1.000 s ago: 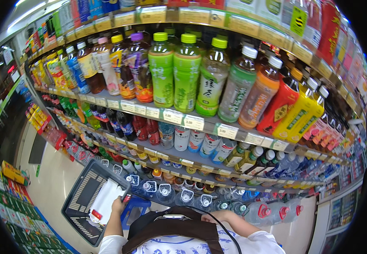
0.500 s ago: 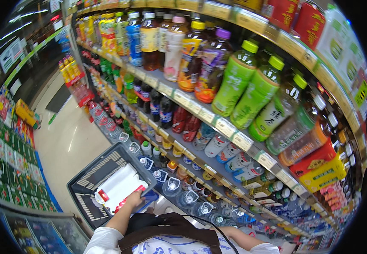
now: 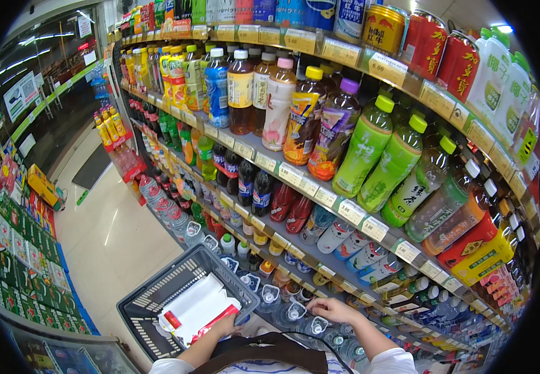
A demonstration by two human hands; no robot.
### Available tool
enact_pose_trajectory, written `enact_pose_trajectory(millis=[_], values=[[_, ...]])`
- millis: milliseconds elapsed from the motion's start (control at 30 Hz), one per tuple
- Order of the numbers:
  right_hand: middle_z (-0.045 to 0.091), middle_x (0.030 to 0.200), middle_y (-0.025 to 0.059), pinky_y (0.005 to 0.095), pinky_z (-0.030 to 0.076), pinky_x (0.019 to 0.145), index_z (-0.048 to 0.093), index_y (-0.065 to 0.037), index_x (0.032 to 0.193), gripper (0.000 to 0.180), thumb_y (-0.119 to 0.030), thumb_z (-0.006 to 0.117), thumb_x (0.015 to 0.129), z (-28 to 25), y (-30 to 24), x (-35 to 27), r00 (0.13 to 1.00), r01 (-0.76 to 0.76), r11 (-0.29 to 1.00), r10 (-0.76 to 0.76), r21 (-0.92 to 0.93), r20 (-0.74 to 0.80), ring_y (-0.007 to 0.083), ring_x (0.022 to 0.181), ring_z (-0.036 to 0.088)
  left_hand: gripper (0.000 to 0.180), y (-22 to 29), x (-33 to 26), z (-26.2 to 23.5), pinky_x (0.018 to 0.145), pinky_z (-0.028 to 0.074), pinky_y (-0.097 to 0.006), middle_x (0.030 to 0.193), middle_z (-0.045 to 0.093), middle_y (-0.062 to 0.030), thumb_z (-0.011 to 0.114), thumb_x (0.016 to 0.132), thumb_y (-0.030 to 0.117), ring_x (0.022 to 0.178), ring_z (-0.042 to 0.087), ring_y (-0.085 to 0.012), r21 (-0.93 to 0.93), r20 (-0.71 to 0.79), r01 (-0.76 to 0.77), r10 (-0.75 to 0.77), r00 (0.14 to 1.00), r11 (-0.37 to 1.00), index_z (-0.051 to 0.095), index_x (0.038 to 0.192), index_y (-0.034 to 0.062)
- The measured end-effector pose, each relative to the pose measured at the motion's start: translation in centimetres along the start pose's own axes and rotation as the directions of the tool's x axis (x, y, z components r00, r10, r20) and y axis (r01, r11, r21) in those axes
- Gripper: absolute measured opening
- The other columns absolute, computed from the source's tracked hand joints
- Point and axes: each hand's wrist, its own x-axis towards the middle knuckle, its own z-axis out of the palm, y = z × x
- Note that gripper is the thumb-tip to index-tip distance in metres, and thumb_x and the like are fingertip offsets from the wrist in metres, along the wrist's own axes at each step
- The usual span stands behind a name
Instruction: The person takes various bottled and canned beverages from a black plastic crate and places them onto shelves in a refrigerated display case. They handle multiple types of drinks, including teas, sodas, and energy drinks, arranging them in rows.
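Observation:
A dark grey shopping basket (image 3: 131,311) is at the lower middle. Inside lies a white package with red parts (image 3: 195,305). At the basket's near right edge, my left hand (image 3: 224,326) is closed on the rim, its fingers partly hidden beside the package. To its right, my right hand (image 3: 331,310) hangs in front of the lowest shelf, above large clear water bottles (image 3: 294,311). Its fingers are loosely bent and apart, with nothing seen in them.
Shelves of bottled drinks fill the middle and right, including green tea bottles (image 3: 363,146). Red cans (image 3: 458,64) stand on the upper shelf. Stacked green drink cartons (image 3: 17,268) line the left side, beyond a pale tiled floor (image 3: 89,230). Yellow bottles (image 3: 109,123) stand at the shelf's far end.
My right hand has come up into view in front of the bottles. The view has tilted upward, showing more of the top shelf. In the picture, the basket and my left hand sit further right and lower.

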Motion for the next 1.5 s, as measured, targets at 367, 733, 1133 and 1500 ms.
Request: enact_pose_trajectory(millis=[367, 733, 1133, 1500], values=[[0.051, 0.095, 0.0099, 0.0307, 0.039, 0.083, 0.056, -0.003, 0.098, 0.02, -0.004, 0.049, 0.079, -3.5, -10.8, 6.1, 0.703, 0.484, 0.836, -0.548, -0.259, -0.453, 0.023, 0.094, 0.051, 0.05, 13.3, 1.0, -14.2, 0.091, 0.037, -0.035, 0.117, 0.046, -0.0191, 0.059, 0.077, 0.024, 0.108, 0.045, -0.0318, 0.071, -0.455, -0.47, 0.448, 0.77, 0.88, 0.042, 0.116, -0.0012], [0.048, 0.109, 0.013, 0.034, 0.034, 0.091, 0.051, -0.004, 0.103, 0.029, -0.001, 0.049, 0.074, -8.1, -16.5, 7.5, 0.165, 0.379, 0.776, -0.592, -0.504, -0.789, 0.0283, 0.105, 0.046, 0.051, 32.9, 1.3, -30.5, 0.086, 0.041, -0.038, 0.113, 0.049, -0.0194, 0.06, 0.069, 0.012, 0.102, 0.049, -0.0333, 0.791, -0.321, -0.448, 0.906, 0.276, 0.417, 0.041, 0.115, -0.0017], [0.045, 0.114, 0.0143, 0.0419, 0.032, 0.093, 0.051, -0.004, 0.101, 0.032, -0.002, 0.049, 0.07, -8.6, -13.6, 10.8, 0.185, 0.158, 0.755, -0.656, -0.636, -0.732, 0.0335, 0.111, 0.039, 0.076, 30.8, 4.9, -28.5, 0.1, 0.026, -0.042, 0.133, 0.028, -0.0144, 0.061, 0.067, 0.011, 0.124, 0.026, -0.0328, 0.811, -0.366, -0.363, 0.881, 0.298, 0.46, 0.022, 0.132, 0.0031], [0.047, 0.111, 0.0115, 0.0403, 0.032, 0.092, 0.054, -0.006, 0.099, 0.03, -0.003, 0.051, 0.069, -8.3, -14.1, 11.8, 0.159, 0.099, 0.773, -0.634, -0.627, -0.756, 0.0312, 0.108, 0.042, 0.071, 30.2, 5.2, -28.2, 0.1, 0.024, -0.045, 0.133, 0.03, -0.0121, 0.059, 0.07, 0.012, 0.124, 0.026, -0.0293, 0.78, -0.421, -0.371, 0.861, 0.286, 0.505, 0.024, 0.131, 0.0047]])
